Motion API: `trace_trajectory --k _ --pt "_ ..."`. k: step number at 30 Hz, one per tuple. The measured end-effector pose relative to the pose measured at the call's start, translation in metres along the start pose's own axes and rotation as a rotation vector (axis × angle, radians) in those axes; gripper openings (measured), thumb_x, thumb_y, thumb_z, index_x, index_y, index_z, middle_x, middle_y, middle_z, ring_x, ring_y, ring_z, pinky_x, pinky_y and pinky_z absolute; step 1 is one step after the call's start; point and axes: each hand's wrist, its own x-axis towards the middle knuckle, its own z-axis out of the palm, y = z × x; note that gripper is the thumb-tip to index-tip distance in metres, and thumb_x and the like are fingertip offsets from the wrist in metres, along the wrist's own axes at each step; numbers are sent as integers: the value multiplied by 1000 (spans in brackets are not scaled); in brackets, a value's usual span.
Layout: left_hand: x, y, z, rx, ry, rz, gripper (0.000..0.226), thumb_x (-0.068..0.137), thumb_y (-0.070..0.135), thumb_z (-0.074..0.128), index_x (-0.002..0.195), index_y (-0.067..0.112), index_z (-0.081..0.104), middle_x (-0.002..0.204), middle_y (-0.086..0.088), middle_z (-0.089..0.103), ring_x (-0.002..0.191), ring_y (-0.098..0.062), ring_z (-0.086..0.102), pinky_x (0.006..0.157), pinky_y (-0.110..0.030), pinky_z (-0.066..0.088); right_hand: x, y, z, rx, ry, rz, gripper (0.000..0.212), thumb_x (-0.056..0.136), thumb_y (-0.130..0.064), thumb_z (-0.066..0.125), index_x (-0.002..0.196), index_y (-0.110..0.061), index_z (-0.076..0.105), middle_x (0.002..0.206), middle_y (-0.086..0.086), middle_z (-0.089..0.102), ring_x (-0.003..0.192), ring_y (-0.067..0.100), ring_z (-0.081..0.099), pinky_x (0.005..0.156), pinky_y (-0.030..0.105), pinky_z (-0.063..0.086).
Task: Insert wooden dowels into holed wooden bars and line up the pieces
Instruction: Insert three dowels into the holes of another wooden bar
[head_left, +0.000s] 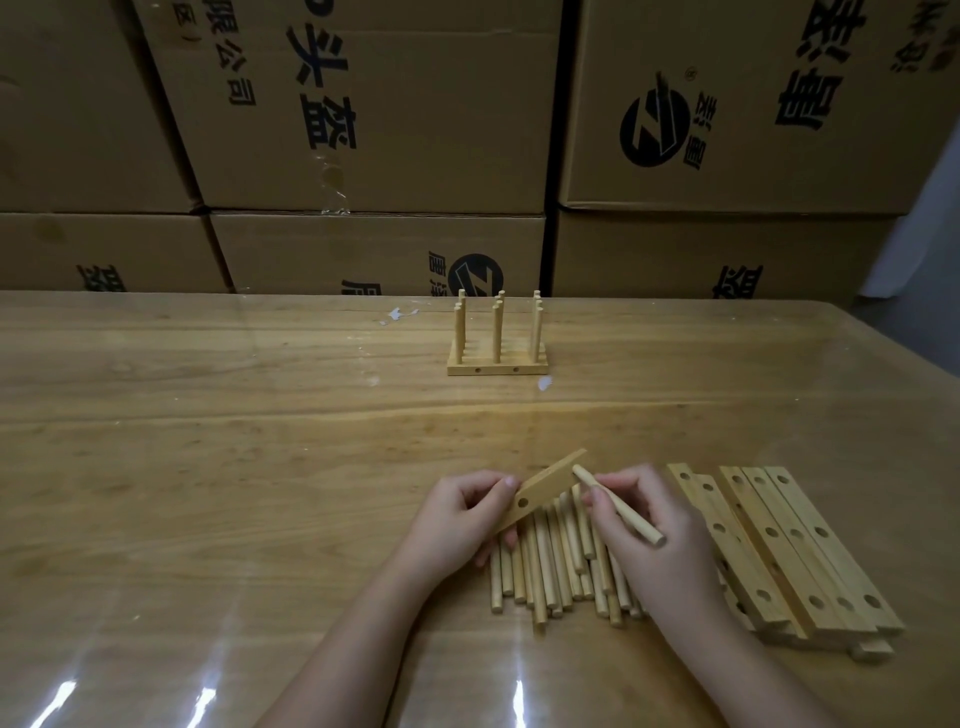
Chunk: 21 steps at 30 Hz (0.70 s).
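Dowels of pale round wood (550, 571) lay in a loose heap nearest me on the glossy wooden surface (208, 467), most of them pointing away from me. Both my hands worked just above that heap. My left grip (452, 519) pinched the near end of a flat, light wooden bar (550, 486), thumb on top and fingers curled beneath. The bar was tilted, its far end raised toward the right, and one round hole showed near my thumb. My right grip (654, 540) pinched a single pale wooden dowel (621, 508) between thumb and fingertips, like a pencil, and its rounded tip touched the raised end of the bar. I could not tell whether the tip sat in a hole.

Just to the right of that hand lay a stack of long pale wooden bars with round holes (795, 551), side by side and running away from me.

Farther off, well apart from my hands, stood a finished set of wooden bars with upright dowels (497, 370), three bars flat against each other with three pegs in each. Behind the surface rose a wall of brown cardboard boxes with black print (389, 130).
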Motion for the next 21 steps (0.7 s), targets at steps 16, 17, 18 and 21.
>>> trace_trajectory --k 16,17,18,21 --pt "-1 -4 4 137 85 117 16 94 31 57 100 41 68 77 27 68 73 9 61 66 -10 43 -1 2 1 7 26 -16 10 82 -36 56 83 -27 60 73 -8 67 68 5 65 57 30 53" --pt "-2 -3 6 146 99 128 16 93 32 57 100 43 67 82 27 69 78 8 62 69 -10 45 -1 1 1 23 49 -16 11 81 -39 55 82 -29 59 74 -9 67 69 3 65 58 26 53" --pt "-2 -2 9 158 118 137 16 93 34 57 100 46 66 87 27 70 84 8 63 73 -11 47 0 0 1 39 75 -18 11 80 -41 54 82 -31 58 76 -12 68 71 1 66 58 20 53" --pt "-2 2 16 247 176 169 18 91 38 57 105 48 61 94 32 65 96 13 59 81 -8 46 1 -1 0 57 139 -6 5 80 -35 55 82 -31 58 81 -19 67 76 -4 65 63 8 49"
